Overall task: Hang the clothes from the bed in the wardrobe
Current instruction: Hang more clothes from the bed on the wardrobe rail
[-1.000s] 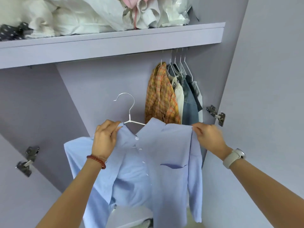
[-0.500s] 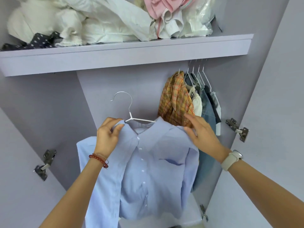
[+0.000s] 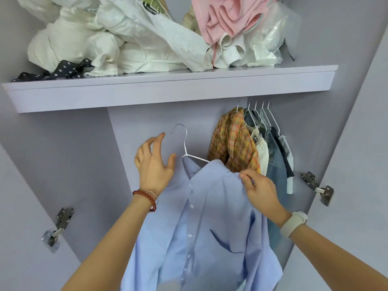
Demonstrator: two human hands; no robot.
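Note:
A light blue button shirt (image 3: 210, 223) hangs on a white wire hanger (image 3: 184, 143) in front of the open wardrobe. My right hand (image 3: 260, 190) pinches the shirt's right shoulder over the hanger and holds it up. My left hand (image 3: 154, 162) is off the shirt, fingers spread, just left of the hanger's neck and below its hook. The hook is free in the air, under the shelf (image 3: 168, 89). The rail is hidden behind the shelf's front edge.
Several garments hang at the right: a plaid orange shirt (image 3: 233, 143), a cream top and denim pieces (image 3: 275, 164). White bedding, a pink cloth (image 3: 226, 19) and plastic bags fill the shelf. Door hinges (image 3: 317, 187) stick out on both sides.
My left hand has let go of the shirt's left shoulder and lifted toward the hanger's hook. My right hand now pinches the right shoulder. The view has tilted upward.

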